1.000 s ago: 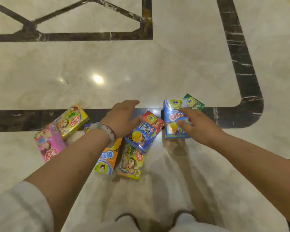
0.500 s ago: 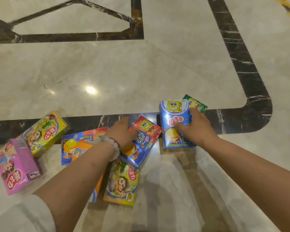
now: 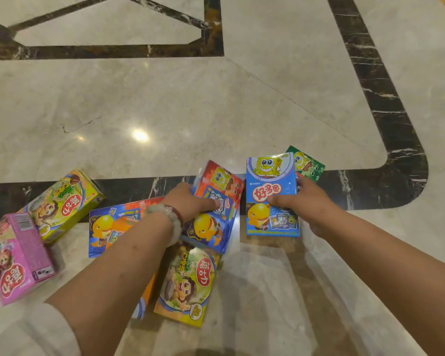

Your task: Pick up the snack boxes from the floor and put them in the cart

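1. Floor point(image 3: 216, 106): pale marble with dark inlaid bands; I count seven snack boxes spread across the near half.
2. Left hand point(image 3: 188, 201): I see the thumb laid on the face of the red-blue box point(image 3: 213, 209) and the fingers curled round its far left edge, gripping it. A bead bracelet point(image 3: 170, 219) sits on the wrist.
3. Red-blue box: centre, tilted, its near end over the boxes below it.
4. Right hand point(image 3: 308, 204): thumb pressed on the front of the blue box point(image 3: 270, 199), fingers wrapped behind its right edge, clamped on it.
5. Blue box: right of centre, face towards me, just beside the red-blue box.
6. Green box point(image 3: 306, 163): far right, partly behind the blue box; I cannot tell whether the right hand also holds it.
7. Orange box point(image 3: 111, 227): flat, left of centre, partly under my left forearm.
8. Yellow box point(image 3: 188, 283): near centre, flat, its far end under the red-blue box.
9. Lime box point(image 3: 62, 204): left, lying across the dark band.
10. Pink box point(image 3: 13, 258): nearest left edge, touching the lime box.
11. White sleeve point(image 3: 31, 332): near left corner.
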Demonstrator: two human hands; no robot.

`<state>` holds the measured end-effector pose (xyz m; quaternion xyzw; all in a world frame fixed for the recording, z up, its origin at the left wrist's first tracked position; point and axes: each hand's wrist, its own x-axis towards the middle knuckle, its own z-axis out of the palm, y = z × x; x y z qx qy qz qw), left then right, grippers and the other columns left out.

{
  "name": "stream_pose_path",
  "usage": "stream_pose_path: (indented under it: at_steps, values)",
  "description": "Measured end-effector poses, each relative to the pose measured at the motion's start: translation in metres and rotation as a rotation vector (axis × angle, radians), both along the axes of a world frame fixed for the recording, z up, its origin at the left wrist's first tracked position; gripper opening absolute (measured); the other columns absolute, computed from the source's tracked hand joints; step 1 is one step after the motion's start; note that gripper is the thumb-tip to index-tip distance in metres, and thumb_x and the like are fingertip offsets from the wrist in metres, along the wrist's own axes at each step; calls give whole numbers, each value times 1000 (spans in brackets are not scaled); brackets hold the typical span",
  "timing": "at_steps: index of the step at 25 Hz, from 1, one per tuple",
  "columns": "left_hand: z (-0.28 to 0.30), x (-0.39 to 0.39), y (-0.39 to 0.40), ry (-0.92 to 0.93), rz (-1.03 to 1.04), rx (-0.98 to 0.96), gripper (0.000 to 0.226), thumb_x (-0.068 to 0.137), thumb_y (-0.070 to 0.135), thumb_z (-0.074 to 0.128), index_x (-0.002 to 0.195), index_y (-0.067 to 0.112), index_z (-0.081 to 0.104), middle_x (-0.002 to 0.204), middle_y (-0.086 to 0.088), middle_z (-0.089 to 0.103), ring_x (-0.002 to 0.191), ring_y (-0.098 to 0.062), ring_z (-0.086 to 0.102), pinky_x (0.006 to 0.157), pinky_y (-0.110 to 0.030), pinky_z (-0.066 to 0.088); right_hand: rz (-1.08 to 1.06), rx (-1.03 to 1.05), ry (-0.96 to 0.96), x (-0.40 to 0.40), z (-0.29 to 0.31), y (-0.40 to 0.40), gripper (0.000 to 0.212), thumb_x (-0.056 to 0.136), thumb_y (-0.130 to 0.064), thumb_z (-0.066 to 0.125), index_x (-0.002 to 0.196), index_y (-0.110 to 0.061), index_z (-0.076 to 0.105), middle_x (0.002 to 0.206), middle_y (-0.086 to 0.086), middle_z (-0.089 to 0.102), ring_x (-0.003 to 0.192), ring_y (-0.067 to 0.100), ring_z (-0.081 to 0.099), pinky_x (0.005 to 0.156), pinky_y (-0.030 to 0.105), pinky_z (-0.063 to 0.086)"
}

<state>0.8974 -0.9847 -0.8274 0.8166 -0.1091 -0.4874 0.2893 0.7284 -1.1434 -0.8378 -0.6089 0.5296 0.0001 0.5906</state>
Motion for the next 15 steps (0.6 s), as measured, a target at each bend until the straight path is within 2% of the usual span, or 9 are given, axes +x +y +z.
stream_pose_path:
  at_steps: [1, 3, 5, 7, 8, 10, 12, 15]
  values:
    - [2, 2, -1, 60, 88, -65, 17, 77, 23, 74, 84, 11, 64, 79, -9, 70, 58, -21, 66, 64, -30, 56, -21, 78, -28, 0, -1, -1, 38, 74, -6, 77, 108, -8, 59, 104, 11, 71, 83, 26, 70, 80, 45, 57]
    - [5, 4, -3, 172, 233, -167, 16, 79, 17, 72, 89, 7, 66, 73, -9, 71, 53, -20, 67, 54, -29, 57, -28, 208, -55, -1, 0, -2, 36, 81, 0, 67, 116, -2, 57, 105, 16, 70, 86, 31, 69, 79, 46, 57]
    - [8, 10, -5, 192, 275, -221, 18, 80, 15, 70, 94, 5, 66, 84, -14, 72, 62, -26, 69, 61, -34, 59, -20, 335, -123, 2, 8, -7, 36, 80, 1, 60, 116, -1, 58, 103, 18, 71, 87, 33, 69, 79, 44, 56]
    - [14, 15, -8, 190, 285, -272, 23, 80, 14, 68, 100, 4, 66, 94, -18, 71, 78, -35, 69, 74, -42, 57, -14, 414, -195, 9, 21, -16, 32, 76, -2, 57, 108, -5, 60, 89, 13, 73, 73, 27, 70, 66, 38, 58]
    - [21, 17, -10, 198, 293, -307, 23, 79, 13, 68, 100, 5, 66, 96, -19, 71, 83, -38, 68, 78, -44, 56, -25, 423, -207, 14, 28, -21, 29, 78, -5, 57, 106, -6, 60, 84, 12, 72, 67, 25, 69, 59, 36, 58]
    - [47, 21, -12, 214, 307, -361, 27, 72, 14, 73, 97, 7, 66, 94, -18, 72, 83, -37, 68, 75, -41, 56, -72, 391, -208, 25, 50, -28, 27, 85, -11, 58, 112, -5, 58, 89, 14, 72, 69, 29, 69, 56, 38, 57]
    - [86, 24, -14, 216, 325, -412, 28, 65, 17, 72, 92, 10, 66, 84, -11, 74, 73, -30, 70, 67, -36, 58, -118, 334, -207, 33, 82, -29, 40, 84, -17, 66, 121, -6, 53, 98, 18, 72, 78, 33, 70, 64, 46, 58]
    - [173, 31, -14, 210, 332, -472, 8, 82, 8, 63, 89, 13, 65, 76, -6, 74, 63, -22, 70, 62, -34, 58, -195, 277, -225, 37, 166, -28, 55, 79, -20, 74, 125, -6, 48, 100, 18, 71, 81, 33, 71, 71, 49, 58]
